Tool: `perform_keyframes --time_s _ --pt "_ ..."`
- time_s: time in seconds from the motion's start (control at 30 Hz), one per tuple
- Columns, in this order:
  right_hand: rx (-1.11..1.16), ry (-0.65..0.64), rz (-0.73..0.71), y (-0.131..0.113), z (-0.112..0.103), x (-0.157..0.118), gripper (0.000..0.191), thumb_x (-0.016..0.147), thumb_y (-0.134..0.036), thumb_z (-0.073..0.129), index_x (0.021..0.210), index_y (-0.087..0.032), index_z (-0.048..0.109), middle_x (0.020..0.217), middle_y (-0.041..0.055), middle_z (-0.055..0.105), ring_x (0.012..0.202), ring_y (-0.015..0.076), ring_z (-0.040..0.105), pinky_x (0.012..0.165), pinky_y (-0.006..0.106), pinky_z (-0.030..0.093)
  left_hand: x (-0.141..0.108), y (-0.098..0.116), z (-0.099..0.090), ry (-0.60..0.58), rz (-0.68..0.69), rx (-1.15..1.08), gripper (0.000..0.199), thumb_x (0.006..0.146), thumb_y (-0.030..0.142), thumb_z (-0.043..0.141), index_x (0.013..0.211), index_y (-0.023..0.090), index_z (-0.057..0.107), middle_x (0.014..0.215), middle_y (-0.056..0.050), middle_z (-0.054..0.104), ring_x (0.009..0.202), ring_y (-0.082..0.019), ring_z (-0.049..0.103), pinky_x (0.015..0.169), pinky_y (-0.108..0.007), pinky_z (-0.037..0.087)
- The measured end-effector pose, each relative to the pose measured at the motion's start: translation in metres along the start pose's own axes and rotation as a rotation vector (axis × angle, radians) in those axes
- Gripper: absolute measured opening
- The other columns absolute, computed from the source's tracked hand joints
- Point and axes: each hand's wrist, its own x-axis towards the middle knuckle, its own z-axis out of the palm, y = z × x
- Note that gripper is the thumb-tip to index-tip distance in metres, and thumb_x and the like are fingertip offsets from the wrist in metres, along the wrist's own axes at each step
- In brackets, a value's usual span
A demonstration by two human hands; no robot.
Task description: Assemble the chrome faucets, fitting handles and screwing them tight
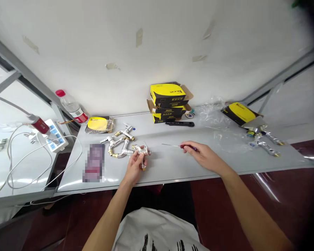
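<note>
Pale shirt with black print. Beyond it, left hand closed round chrome faucet, over near part of grey table; right hand wrapped on handle of thin-shafted screwdriver, tip toward faucet but apart. Possible trouble: slick, curved chrome twisting if held lightly; narrow tip skidding if pressed askew; loose faucets knocked by careless elbowing. Brass-coloured ends, smooth tabletop, crinkled clear plastic.

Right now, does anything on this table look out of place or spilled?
The stacked boxes look untidy because cardboard flaps stick out, and crumpled clear plastic lies loose to their right. I see no spill.
</note>
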Motion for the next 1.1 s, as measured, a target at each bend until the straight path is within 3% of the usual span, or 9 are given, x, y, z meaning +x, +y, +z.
perform_keyframes --time_s 0.17,0.83,1.1 --pt "0.001 -0.095 -0.076 -0.036 0.009 -0.009 0.038 0.098 -0.047 0.039 0.110 -0.023 0.065 0.102 0.0067 0.070 0.091 0.0187 0.065 0.086 0.032 0.051 0.000 -0.002 -0.001 0.015 -0.011 0.013 0.038 0.081 0.046 0.072 0.106 0.019 0.061 0.095 -0.003 0.064 0.060 -0.005 0.047 0.055 -0.022 0.031" --pt "-0.020 -0.103 -0.141 -0.040 0.018 -0.004 0.035 0.099 -0.044 0.040 0.109 -0.023 0.065 0.109 0.0069 0.069 0.094 0.0194 0.064 0.087 0.032 0.050 0.000 0.000 0.000 0.010 -0.009 0.037 0.038 0.081 0.047 0.071 0.104 0.018 0.062 0.098 -0.005 0.066 0.060 -0.005 0.046 0.055 -0.022 0.031" --pt "-0.129 -0.129 -0.140 -0.053 0.011 -0.006 0.033 0.099 -0.044 0.037 0.108 -0.024 0.062 0.109 0.0070 0.067 0.097 0.0203 0.063 0.089 0.034 0.049 0.000 -0.004 -0.002 0.028 0.012 0.066 0.045 0.081 0.049 0.071 0.115 0.021 0.059 0.094 -0.003 0.064 0.060 -0.006 0.046 0.054 -0.022 0.030"
